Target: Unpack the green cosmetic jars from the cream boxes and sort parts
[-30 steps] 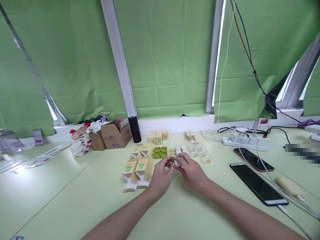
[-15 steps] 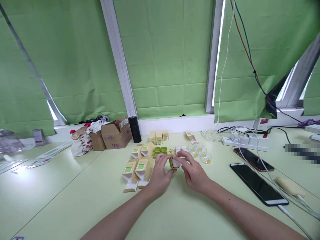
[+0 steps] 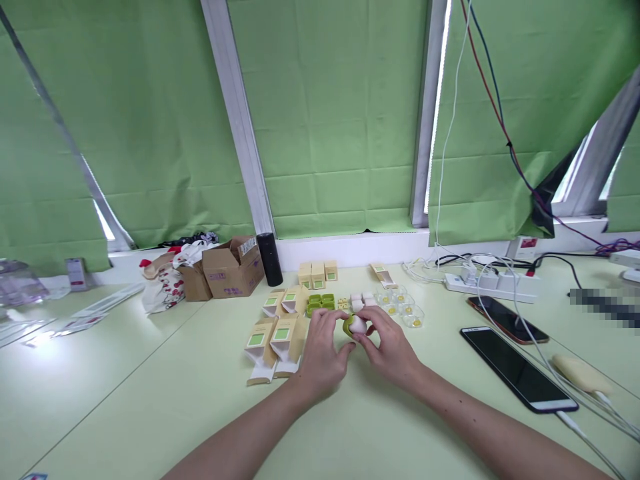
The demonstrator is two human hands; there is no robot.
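My left hand [image 3: 323,353] and my right hand [image 3: 390,350] meet above the pale green table [image 3: 150,400], both pinching one small piece [image 3: 355,325] that is white with a green rim. Just behind my fingers lie small green trays [image 3: 321,303], little white blocks [image 3: 363,298] and clear round cups with yellow centres [image 3: 403,308]. To the left of my left hand lie several open tan cartons with green labels [image 3: 274,340]. Three closed tan boxes [image 3: 317,273] stand further back.
Two black phones [image 3: 517,363] lie at the right, with a white power strip [image 3: 493,283] and many cables behind them. A brown cardboard box [image 3: 233,267], a black cylinder [image 3: 269,259] and a printed bag [image 3: 163,283] sit at the back left. Green curtains hang behind.
My hands have drawn together on the small piece. Half a second ago my right fingers were spread over it; now they pinch it and it is turned, white face showing.
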